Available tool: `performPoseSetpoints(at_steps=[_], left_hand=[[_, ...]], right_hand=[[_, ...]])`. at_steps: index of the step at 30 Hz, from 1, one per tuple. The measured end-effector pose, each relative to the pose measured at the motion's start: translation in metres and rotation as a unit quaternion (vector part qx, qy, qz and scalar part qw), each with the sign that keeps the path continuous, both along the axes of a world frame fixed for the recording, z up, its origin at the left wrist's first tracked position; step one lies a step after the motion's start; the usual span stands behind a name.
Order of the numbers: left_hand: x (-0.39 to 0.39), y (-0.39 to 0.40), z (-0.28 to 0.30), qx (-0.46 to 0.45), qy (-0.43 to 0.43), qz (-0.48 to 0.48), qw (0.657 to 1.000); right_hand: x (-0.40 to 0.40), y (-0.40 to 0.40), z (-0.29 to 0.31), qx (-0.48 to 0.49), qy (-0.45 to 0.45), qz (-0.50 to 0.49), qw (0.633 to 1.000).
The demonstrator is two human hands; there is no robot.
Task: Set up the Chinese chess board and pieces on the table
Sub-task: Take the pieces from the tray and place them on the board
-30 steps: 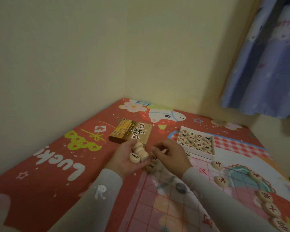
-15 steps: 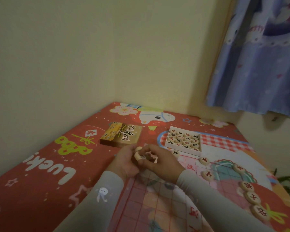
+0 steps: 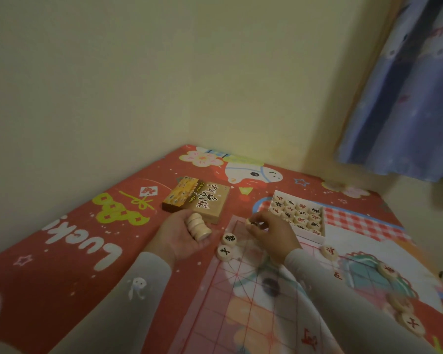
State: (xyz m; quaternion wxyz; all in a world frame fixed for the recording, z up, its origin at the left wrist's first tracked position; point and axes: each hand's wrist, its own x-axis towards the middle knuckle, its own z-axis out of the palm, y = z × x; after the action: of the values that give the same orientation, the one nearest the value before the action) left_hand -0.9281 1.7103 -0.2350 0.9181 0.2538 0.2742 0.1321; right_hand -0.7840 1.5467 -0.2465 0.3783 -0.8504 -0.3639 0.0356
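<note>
A thin see-through chess board sheet (image 3: 243, 297) with a red grid lies on the red patterned tablecloth (image 3: 69, 264). My left hand (image 3: 182, 236) lies palm up beside the board's far left corner and cradles a stack of wooden pieces (image 3: 197, 226). My right hand (image 3: 271, 231) pinches one wooden piece (image 3: 249, 222) at the board's far corner. Two black-lettered pieces (image 3: 229, 238) (image 3: 223, 251) sit on the board's left edge between my hands. Several red-lettered pieces (image 3: 329, 251) line the right side.
A white tray (image 3: 315, 235) holding several pieces stands just behind my right hand. The game's printed box (image 3: 197, 198) lies behind my left hand. Walls meet at the table's far corner, and a blue curtain (image 3: 407, 98) hangs at the right.
My hands were together over the stack. They have moved apart: the right hand has carried one piece off to the board's far corner. Two black pieces now show between them.
</note>
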Motion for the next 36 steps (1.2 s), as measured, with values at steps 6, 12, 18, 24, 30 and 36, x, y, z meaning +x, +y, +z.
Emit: performPoseSetpoints(at_steps=[6,12,18,24,30,36], left_hand=[[0.001,0.018,-0.011,-0.007,0.016,0.009,1.0],[0.002,0.028,-0.017,-0.021,0.009,0.014,1.0],[0.004,0.023,-0.017,-0.025,0.006,0.008,1.0],[0.006,0.009,-0.014,0.006,0.018,-0.016,1.0],[0.007,-0.021,-0.003,0.14,0.043,-0.172,0.974],[0.011,-0.051,0.004,0.259,0.028,-0.241,0.935]], right_hand=[[0.007,0.029,-0.014,-0.088,-0.012,0.012,0.996],[0.015,0.048,-0.019,-0.12,-0.026,0.02,0.992],[0.016,0.049,-0.015,-0.181,-0.062,0.068,0.979],[0.005,0.034,-0.01,-0.088,-0.058,0.055,0.993],[-0.026,0.015,0.006,0.051,0.046,0.104,0.992],[-0.035,-0.01,0.012,0.072,0.102,0.176,0.976]])
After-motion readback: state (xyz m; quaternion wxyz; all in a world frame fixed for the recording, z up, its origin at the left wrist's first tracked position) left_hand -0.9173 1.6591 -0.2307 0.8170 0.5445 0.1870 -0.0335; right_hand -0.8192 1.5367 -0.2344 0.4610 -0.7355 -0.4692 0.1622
